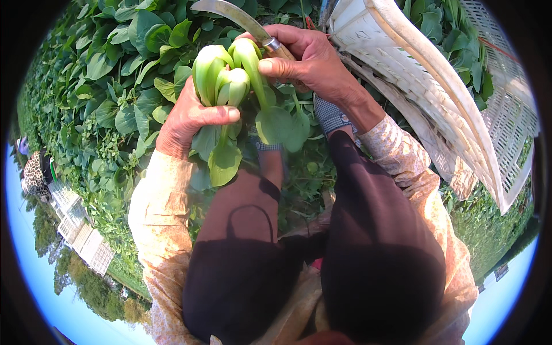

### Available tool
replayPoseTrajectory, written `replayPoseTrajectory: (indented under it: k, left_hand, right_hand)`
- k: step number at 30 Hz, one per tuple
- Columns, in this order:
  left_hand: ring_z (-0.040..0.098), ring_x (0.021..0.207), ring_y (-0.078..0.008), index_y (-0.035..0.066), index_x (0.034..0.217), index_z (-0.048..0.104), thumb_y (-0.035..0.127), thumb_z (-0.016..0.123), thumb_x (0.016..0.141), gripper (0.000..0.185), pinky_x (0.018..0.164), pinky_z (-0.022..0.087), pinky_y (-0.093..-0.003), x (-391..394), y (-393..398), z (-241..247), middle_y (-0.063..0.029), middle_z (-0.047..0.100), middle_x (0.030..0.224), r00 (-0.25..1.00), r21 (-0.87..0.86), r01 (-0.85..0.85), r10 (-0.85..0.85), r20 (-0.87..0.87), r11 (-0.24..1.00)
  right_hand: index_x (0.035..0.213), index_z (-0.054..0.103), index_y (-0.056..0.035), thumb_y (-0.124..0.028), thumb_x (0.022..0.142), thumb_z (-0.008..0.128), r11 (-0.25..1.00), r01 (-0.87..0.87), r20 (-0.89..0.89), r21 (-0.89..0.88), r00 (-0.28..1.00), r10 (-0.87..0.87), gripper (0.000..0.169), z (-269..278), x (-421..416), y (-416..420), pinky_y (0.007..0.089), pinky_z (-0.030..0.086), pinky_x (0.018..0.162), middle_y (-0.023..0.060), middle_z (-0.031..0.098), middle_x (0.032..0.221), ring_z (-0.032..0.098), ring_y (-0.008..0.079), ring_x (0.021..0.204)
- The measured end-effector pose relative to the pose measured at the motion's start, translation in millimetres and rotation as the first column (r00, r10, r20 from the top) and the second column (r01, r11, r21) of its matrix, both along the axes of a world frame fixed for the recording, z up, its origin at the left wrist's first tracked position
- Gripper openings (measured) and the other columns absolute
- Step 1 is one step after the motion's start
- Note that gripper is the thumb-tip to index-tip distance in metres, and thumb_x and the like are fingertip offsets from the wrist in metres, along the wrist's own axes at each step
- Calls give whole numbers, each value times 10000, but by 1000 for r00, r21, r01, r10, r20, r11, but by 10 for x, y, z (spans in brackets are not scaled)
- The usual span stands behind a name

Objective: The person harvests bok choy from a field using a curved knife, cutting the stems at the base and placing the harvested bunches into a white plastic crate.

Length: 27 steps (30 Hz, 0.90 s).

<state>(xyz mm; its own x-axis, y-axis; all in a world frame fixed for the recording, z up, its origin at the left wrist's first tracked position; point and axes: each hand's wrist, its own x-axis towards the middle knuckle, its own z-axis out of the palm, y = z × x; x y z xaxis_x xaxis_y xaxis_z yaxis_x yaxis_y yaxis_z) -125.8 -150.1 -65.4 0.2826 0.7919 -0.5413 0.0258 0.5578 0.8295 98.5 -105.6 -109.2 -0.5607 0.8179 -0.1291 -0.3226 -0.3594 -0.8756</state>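
Observation:
My left hand (179,118) is wrapped around several bok choy heads (210,71), their pale green stem bases pointing up and away from me. Its thumb lies across the front of the stems, and leaves hang down below. In my right hand (317,60) is the wooden handle of a sickle (235,16), whose curved metal blade points up and to the left. The right thumb also presses on a bok choy stem (249,60) beside the bunch; its round leaf (274,124) droops under the hands.
Dense leafy bok choy plants (125,77) grow ahead and to the left. A worn white plastic crate (435,82) stands at the right, close to my right forearm. Farther left, a person in leopard print (36,174) is near more white crates (82,233). My shoes (330,115) rest among greenery.

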Motion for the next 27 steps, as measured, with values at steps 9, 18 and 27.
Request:
replayPoseTrajectory:
  k: [9, 18, 27]
  left_hand:
    - [555, 1196, -298, 25, 1436, 374, 253, 732, 722, 830, 1058, 454, -431, 614, -80, 476, -166, 564, 1252, 852, -31, -421, 407, 328, 907]
    - [323, 1420, -297, 4, 1484, 308, 581, 516, 936, 823, 1195, 245, -428, 1546, 336, 1330, -177, 364, 1514, 825, 232, -425, 270, 496, 875]
    - [423, 1356, -298, -13, 1497, 275, 616, 629, 853, 968, 1144, 282, -408, 2407, 830, 1534, -163, 429, 1477, 835, 669, 540, -224, -503, 511]
  right_hand:
    - [1271, 576, -8, -222, 786, 813, 881, 214, 112, 421, 952, -285, 580, 694, 141, -117, 300, 536, 815, 107, 665, 1068, 662, 165, 925]
    - [1321, 376, 81, -351, 592, 872, 647, 353, 167, 676, 782, -600, 981, 1437, 457, -271, 467, 527, 810, 286, 608, 1041, 634, 429, 953]
    - [1087, 613, 68, -124, 694, 805, 758, 544, 243, 360, 730, -639, 478, 2263, 2660, 103, 313, 587, 653, 153, 704, 900, 711, 210, 713]
